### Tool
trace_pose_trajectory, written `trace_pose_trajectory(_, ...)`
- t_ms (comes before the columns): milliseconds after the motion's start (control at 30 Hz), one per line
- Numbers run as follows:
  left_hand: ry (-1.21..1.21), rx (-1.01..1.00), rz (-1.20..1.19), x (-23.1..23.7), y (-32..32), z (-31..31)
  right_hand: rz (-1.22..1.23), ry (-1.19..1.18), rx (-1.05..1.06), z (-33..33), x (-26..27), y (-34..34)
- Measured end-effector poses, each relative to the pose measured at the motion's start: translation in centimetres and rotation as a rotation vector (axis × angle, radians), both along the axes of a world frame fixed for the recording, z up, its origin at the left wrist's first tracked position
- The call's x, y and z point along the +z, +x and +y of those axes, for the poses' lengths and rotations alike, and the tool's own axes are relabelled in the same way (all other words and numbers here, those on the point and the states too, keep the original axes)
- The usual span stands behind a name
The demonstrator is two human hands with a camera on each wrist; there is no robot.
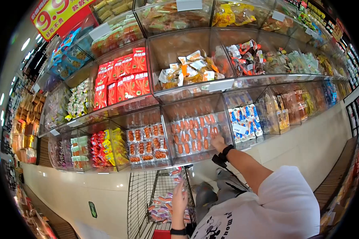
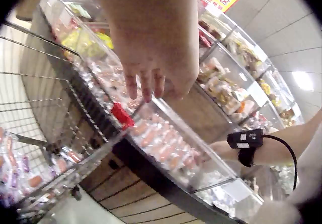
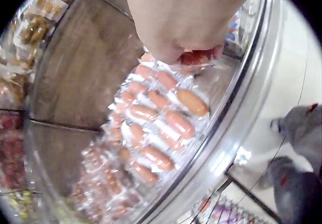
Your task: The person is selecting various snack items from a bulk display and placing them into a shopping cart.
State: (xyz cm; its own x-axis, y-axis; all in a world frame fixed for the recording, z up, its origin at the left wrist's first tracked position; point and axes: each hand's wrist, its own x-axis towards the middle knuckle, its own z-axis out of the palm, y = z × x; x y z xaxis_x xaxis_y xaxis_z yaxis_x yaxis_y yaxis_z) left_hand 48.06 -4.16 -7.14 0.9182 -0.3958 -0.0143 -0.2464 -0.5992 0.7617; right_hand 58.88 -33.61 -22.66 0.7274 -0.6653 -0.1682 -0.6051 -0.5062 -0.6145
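My right hand (image 1: 217,142) is down in a clear bin of vacuum-packed sausages (image 1: 193,133), at the bin's right front corner. In the right wrist view, its curled fingers grip a wrapped sausage (image 3: 196,58), mostly covered by the hand (image 3: 176,38). Rows of single wrapped sausages (image 3: 143,112) lie beside it. My left hand (image 1: 180,201) hangs over the shopping cart (image 1: 141,195), fingers loosely extended with nothing in them. Under it, a heap of similar packets (image 1: 160,207) lies in the cart.
Clear dividers and a raised front lip (image 3: 221,143) border the bins. Left of the sausages are packs of small brown pieces (image 1: 147,143); to the right, blue-and-white packets (image 1: 245,119). Red packets (image 1: 121,79) stand on the tier above. The cart's wire rim runs close below the display.
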Motion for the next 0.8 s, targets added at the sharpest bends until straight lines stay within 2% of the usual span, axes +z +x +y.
trace_pose_trajectory(67,0.055,0.107,0.100,-1.1,-2.4,4.0,0.145,0.128,-0.074,-0.7,-1.3,0.1)
trace_pose_trajectory(100,0.109,0.181,0.159,-1.0,-3.8,5.8,0.104,0.196,-0.146,-0.5,-2.3,0.0)
trace_pose_trajectory(167,0.008,0.359,0.281,-0.3,-6.5,8.5,0.131,0.202,-0.130,-0.6,-3.4,0.2)
trace_pose_trajectory(233,-0.294,0.711,0.446,-1.0,-10.1,10.9,0.149,0.228,-0.108,-0.7,-3.7,0.2)
trace_pose_trajectory(333,0.189,0.564,0.098,-2.8,-14.9,15.6,0.181,0.293,-0.120,-0.8,-3.1,0.3)
trace_pose_trajectory(400,0.134,0.614,0.170,-2.1,-16.1,16.0,0.219,0.318,-0.193,-0.9,-2.8,0.8)
trace_pose_trajectory(433,0.104,0.640,0.204,-1.8,-16.5,15.8,0.144,0.351,-0.184,-0.8,-2.8,0.9)
trace_pose_trajectory(533,0.290,0.599,0.248,-1.6,-17.3,15.5,0.048,0.450,-0.121,-0.4,-3.0,0.8)
trace_pose_trajectory(600,0.231,0.621,0.281,-1.2,-17.3,14.6,0.158,0.512,-0.040,-0.7,-3.1,1.0)
trace_pose_trajectory(667,0.170,0.600,0.260,-0.7,-16.5,13.7,0.255,0.237,0.216,-0.7,-2.6,1.3)
trace_pose_trajectory(733,0.252,0.554,0.272,0.0,-15.8,13.2,0.327,-0.034,0.448,-0.8,-2.6,1.0)
trace_pose_trajectory(800,0.300,0.536,0.302,-0.5,-15.7,13.2,0.293,0.094,0.343,-0.5,-1.2,0.9)
